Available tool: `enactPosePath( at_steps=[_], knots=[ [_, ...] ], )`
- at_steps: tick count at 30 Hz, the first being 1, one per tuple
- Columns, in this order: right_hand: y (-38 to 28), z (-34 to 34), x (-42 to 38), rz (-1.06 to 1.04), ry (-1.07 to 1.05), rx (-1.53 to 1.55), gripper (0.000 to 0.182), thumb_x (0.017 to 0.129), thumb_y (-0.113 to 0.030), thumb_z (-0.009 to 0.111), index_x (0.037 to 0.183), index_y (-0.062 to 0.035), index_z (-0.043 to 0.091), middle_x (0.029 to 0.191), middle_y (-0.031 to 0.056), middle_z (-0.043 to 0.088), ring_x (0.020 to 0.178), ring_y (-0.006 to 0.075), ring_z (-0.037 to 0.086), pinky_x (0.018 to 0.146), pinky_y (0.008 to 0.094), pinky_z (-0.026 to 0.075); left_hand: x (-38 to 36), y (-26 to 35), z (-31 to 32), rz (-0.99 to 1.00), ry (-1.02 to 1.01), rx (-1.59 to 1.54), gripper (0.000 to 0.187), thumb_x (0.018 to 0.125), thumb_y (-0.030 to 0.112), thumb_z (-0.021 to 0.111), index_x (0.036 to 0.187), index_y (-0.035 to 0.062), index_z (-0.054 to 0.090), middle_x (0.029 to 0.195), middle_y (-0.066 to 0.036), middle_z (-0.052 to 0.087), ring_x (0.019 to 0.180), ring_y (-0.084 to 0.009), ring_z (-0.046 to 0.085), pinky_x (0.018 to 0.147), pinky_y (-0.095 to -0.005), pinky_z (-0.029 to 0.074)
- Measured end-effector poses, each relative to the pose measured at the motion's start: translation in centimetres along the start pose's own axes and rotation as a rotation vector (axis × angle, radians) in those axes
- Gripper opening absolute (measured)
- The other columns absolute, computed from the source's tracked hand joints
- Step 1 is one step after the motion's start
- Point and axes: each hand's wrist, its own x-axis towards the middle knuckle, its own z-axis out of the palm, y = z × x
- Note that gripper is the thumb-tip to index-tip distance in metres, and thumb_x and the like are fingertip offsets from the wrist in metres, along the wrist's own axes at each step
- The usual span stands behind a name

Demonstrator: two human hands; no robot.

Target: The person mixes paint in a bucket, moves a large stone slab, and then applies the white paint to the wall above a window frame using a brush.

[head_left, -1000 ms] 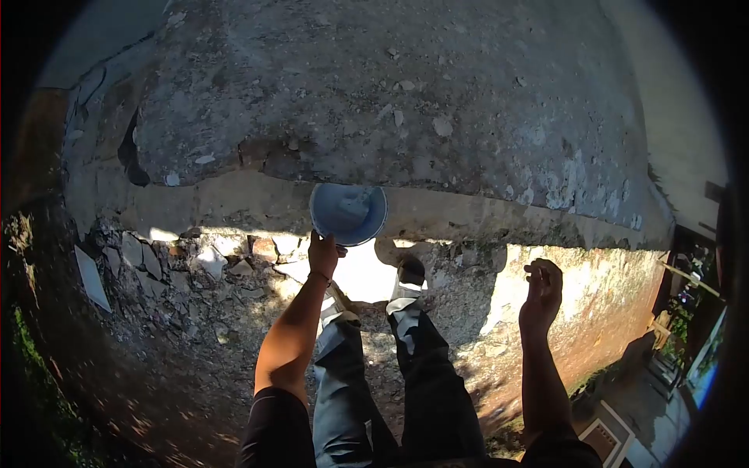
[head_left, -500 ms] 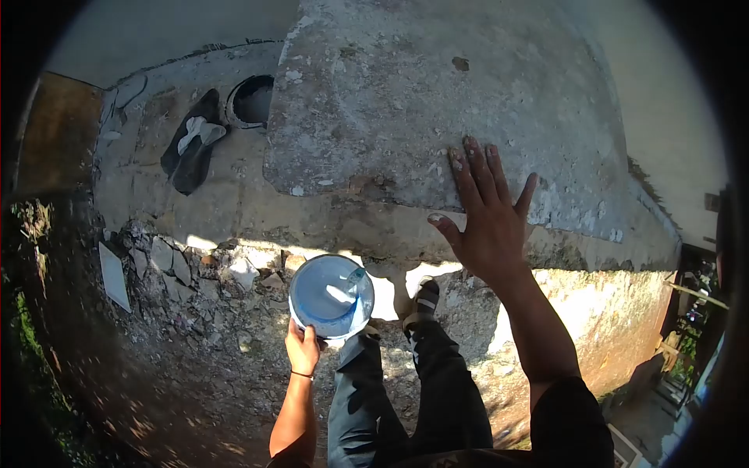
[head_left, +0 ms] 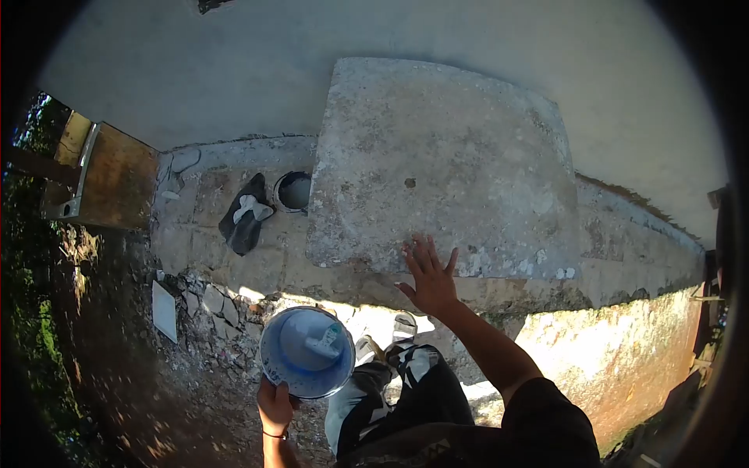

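My left hand (head_left: 277, 407) grips the near rim of a round blue bucket (head_left: 270, 366). Pale, milky liquid lies in the bucket, and a small whitish object (head_left: 324, 343) with a greenish part rests inside; I cannot make out its kind. Fingers spread, my right hand (head_left: 429, 277) lies at the front edge of a large grey board (head_left: 452, 171). The fingertips appear to touch the board, and nothing is in that hand. White splashes mark the board's surface and edge.
Left of the board, a dark bucket (head_left: 293, 192) and a dark bag-like bundle with white cloth (head_left: 251, 209) sit on the concrete ledge (head_left: 191, 210). Broken rubble (head_left: 214, 308) and a white tile-like piece (head_left: 164, 312) lie below. A plastered wall (head_left: 234, 86) rises behind.
The view has lifted and drawn back, so more of the board and wall shows. My left hand still holds the blue bucket; my right hand stays spread at the board's edge.
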Motion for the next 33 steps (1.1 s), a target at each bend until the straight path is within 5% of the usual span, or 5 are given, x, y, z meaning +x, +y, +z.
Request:
enactPosePath(
  at_steps=[7,13,22,28,33],
  knots=[
    [2.7,-4.6,-7.1,0.044,0.136,0.527,0.050,0.081,-0.028,0.062,0.122,-0.0045,0.047,0.130,0.0179,0.042,0.128,0.0343,0.033,0.103,0.0558,0.021,-2.1,10.4,3.4,0.059,-0.005,-0.002,0.033,0.082,0.003,0.038,0.113,-0.0035,0.048,0.079,-0.010,0.060,0.043,-0.0109,0.052,0.038,-0.0236,0.041],
    [4.1,-8.7,-7.7,0.360,0.292,0.910,0.027,0.079,-0.011,0.064,0.103,-0.0003,0.056,0.094,0.0162,0.062,0.084,0.0292,0.062,0.073,0.0343,0.049,-0.1,15.6,5.4,0.043,-0.091,-0.021,0.028,0.084,0.003,0.038,0.109,-0.0034,0.048,0.075,-0.009,0.061,0.042,-0.0111,0.052,0.037,-0.0223,0.042],
    [0.7,-9.9,-2.1,0.730,0.181,1.140,0.022,0.087,-0.015,0.058,0.102,0.0015,0.055,0.089,0.0125,0.062,0.079,0.0176,0.061,0.070,0.0303,0.048,10.2,20.9,5.0,0.117,-0.307,0.067,0.026,0.086,0.004,0.041,0.110,-0.0022,0.049,0.069,-0.006,0.061,0.043,-0.0112,0.055,0.039,-0.0217,0.043],
    [-6.8,-15.2,7.3,0.661,0.099,1.561,0.029,0.092,-0.015,0.053,0.114,0.0003,0.042,0.081,0.0079,0.057,0.074,0.0140,0.057,0.068,0.0269,0.046,19.9,26.5,3.2,0.227,-0.530,0.185,0.029,0.085,0.004,0.044,0.112,-0.0046,0.048,0.066,-0.010,0.061,0.046,-0.0137,0.058,0.042,-0.0260,0.045],
    [-14.6,-21.0,16.9,0.913,0.068,1.303,0.040,0.092,-0.027,0.052,0.115,0.0023,0.038,0.072,0.0096,0.056,0.066,0.0152,0.055,0.061,0.0296,0.044,26.3,32.7,-0.2,0.313,-0.712,0.274,0.030,0.085,0.005,0.045,0.113,-0.0065,0.046,0.070,-0.011,0.062,0.045,-0.0133,0.058,0.042,-0.0247,0.046]
  ],
)
